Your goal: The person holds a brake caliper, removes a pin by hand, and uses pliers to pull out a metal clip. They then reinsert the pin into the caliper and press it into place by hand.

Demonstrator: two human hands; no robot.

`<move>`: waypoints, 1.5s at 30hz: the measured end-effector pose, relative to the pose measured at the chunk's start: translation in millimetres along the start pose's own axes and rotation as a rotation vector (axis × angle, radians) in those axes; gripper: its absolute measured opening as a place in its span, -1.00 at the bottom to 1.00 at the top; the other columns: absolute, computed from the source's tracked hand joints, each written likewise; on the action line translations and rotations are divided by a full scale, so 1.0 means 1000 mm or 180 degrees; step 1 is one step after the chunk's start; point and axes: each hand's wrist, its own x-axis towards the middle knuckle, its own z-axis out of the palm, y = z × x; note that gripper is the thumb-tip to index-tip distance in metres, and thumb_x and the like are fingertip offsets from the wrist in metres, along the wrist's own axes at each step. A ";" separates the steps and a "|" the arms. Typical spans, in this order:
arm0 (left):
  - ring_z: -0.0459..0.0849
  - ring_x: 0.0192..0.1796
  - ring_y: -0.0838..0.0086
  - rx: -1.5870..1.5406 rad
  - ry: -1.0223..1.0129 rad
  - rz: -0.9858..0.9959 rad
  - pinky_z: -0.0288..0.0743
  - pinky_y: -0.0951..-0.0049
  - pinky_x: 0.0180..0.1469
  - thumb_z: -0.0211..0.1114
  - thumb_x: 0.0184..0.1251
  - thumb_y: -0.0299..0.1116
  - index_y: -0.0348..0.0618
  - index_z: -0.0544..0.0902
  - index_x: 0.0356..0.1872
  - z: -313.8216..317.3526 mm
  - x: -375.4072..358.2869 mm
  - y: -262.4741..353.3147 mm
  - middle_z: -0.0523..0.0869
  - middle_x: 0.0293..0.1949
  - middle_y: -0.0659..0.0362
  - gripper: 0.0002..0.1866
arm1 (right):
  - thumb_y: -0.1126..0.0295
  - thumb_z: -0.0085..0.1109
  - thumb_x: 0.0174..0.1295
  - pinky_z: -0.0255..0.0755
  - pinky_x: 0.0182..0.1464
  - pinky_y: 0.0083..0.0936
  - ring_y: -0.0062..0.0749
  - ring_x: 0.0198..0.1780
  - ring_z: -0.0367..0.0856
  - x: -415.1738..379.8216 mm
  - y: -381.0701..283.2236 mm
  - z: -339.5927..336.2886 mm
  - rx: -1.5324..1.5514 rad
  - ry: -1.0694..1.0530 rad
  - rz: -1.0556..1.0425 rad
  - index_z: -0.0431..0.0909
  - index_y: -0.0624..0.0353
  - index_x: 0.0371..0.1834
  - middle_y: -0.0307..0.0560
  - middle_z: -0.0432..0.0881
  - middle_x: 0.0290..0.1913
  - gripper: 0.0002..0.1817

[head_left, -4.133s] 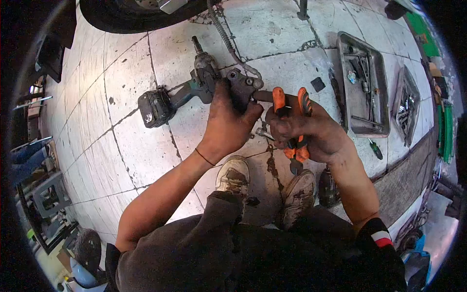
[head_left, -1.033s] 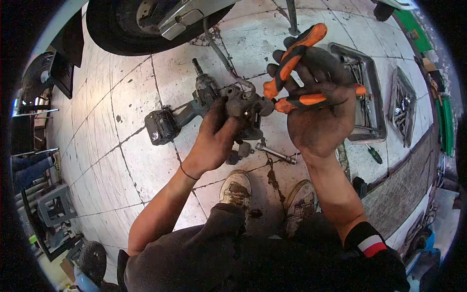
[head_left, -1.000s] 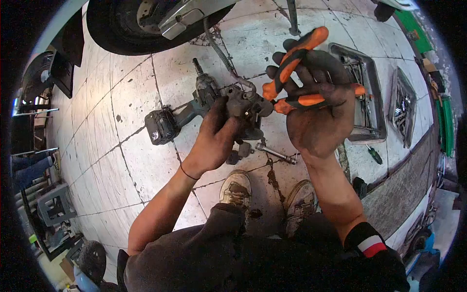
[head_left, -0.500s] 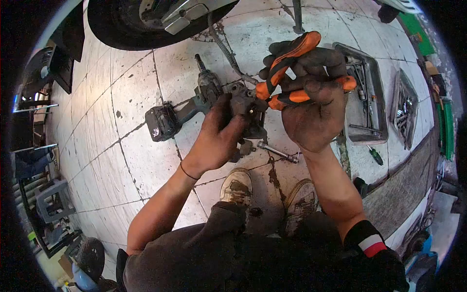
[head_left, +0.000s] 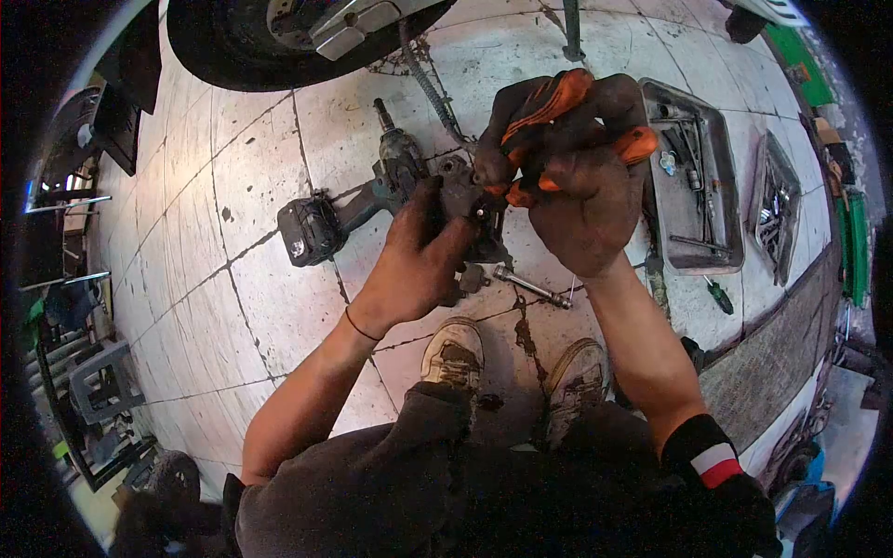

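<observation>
My left hand (head_left: 409, 260) is closed around a dark, greasy brake caliper (head_left: 458, 189) held above the floor, thumb and fingers pressed on its near side. My right hand (head_left: 588, 200) grips pliers (head_left: 569, 91) with orange and black handles. The pliers' jaws meet the right side of the caliper, but the fingers and the dark part hide their exact bite. A ribbed hose (head_left: 426, 88) runs from above down towards the caliper. Just left of it, a cordless impact wrench (head_left: 398, 163) lies on the tiles. Below my hands rests a chrome socket extension (head_left: 532, 286).
A wheel with a black tyre (head_left: 214, 65) stands at the top left. On the right are a metal tray (head_left: 684, 256) of tools and a second tray (head_left: 786, 251) with small parts. A green-handled screwdriver (head_left: 718, 296) lies nearby. My shoes (head_left: 453, 352) are below.
The fingers of my right hand have wrapped further round the plier handles, which have drawn closer together. That hand has shifted slightly left. My left hand stays on the caliper.
</observation>
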 end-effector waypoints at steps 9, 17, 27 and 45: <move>0.63 0.01 0.37 -0.0127 -0.0235 -0.0028 0.54 0.34 0.08 0.14 0.53 -0.29 -0.39 0.33 0.30 -0.003 0.000 0.008 0.65 0.04 -0.04 -0.52 | 0.36 0.25 0.00 0.50 -0.34 -0.54 -0.51 -0.35 0.59 0.016 -0.012 0.005 -0.0349 -0.1062 -0.0091 0.51 0.24 -0.24 -0.14 0.63 -0.36 -0.73; 0.59 0.07 0.45 -0.0211 -0.0356 -0.0335 0.54 0.40 0.08 0.17 0.54 -0.31 -0.41 0.20 0.40 -0.009 0.000 0.001 0.61 0.10 0.04 -0.42 | 0.39 0.25 -0.01 0.53 -0.22 -0.48 -0.49 -0.31 0.62 0.028 -0.002 -0.015 -0.0194 -0.1076 0.0669 0.57 0.24 -0.21 -0.17 0.65 -0.32 -0.72; 0.66 0.05 0.38 0.0198 -0.0389 -0.0223 0.57 0.38 0.09 0.35 0.35 -0.35 -0.51 0.24 0.38 -0.015 0.008 -0.001 0.67 0.06 -0.08 -0.30 | 0.36 0.10 0.15 0.55 -0.09 -0.47 -0.36 -0.16 0.66 0.040 0.010 -0.028 0.0466 -0.1228 0.0716 0.54 0.25 -0.30 -0.08 0.69 -0.20 -0.82; 0.75 -0.14 0.53 -0.0076 -0.0176 0.0295 0.68 0.50 -0.18 0.50 0.17 -0.39 -0.22 0.56 0.17 -0.015 0.019 -0.022 0.78 -0.10 0.19 -0.48 | 0.27 -0.01 0.25 0.50 0.19 -0.20 -0.04 0.12 0.62 0.021 -0.014 -0.026 -0.1548 -0.1257 0.0017 0.54 0.43 -0.02 0.16 0.60 -0.02 -0.59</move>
